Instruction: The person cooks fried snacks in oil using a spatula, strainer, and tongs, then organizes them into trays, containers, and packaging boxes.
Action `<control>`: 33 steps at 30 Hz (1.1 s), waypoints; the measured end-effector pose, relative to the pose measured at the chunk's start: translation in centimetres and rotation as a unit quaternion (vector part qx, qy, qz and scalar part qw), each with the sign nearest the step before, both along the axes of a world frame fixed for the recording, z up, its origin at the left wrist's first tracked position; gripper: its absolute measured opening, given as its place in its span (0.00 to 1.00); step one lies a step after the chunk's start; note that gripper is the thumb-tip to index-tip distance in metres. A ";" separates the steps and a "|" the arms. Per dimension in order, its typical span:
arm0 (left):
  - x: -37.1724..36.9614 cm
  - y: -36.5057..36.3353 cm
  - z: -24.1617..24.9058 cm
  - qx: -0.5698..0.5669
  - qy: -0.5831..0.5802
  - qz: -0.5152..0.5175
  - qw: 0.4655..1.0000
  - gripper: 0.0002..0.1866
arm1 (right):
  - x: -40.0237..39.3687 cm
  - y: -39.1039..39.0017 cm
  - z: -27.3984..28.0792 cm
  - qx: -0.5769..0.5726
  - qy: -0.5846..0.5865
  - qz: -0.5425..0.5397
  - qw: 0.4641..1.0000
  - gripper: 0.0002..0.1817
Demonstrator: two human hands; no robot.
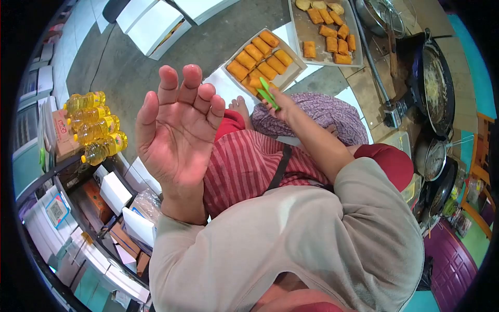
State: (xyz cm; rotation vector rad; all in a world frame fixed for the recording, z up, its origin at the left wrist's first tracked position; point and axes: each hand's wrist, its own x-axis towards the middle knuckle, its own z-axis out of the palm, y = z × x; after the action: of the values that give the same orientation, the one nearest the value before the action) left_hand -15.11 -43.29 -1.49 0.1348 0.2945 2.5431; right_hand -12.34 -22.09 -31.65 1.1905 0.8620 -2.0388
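My left hand (179, 132) is raised close to the camera, palm up and fingers apart, holding nothing. In my right hand (281, 105) is a pair of green tongs (267, 93). The tong tips are at the near edge of a white box (292, 74), over golden fried rolls (253, 52) lying in rows. Whether the tongs pinch a roll cannot be made out. Beyond the box, to the right, a tray (319, 61) holds more fried rolls (328, 31) and a few round pale fried pieces (302, 4).
White boxes (150, 26) are on the floor at the upper left. Bottles of yellow oil (104, 148) stand at the left beside a shelf of cartons (115, 190). At the right are a large wok of oil (436, 86), a gas stove (394, 115) and a metal bowl (382, 18).
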 end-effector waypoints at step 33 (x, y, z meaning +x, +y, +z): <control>0.0 1.1 -0.2 0.003 0.028 -0.020 0.999 0.20 | -1.7 2.2 6.1 0.630 0.305 0.392 0.597 0.26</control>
State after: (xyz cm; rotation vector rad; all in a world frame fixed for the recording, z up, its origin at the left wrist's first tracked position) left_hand -15.15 -42.21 -1.72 0.2117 0.3021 2.5043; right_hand -14.06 -19.87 -25.51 0.2955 2.8075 -0.8013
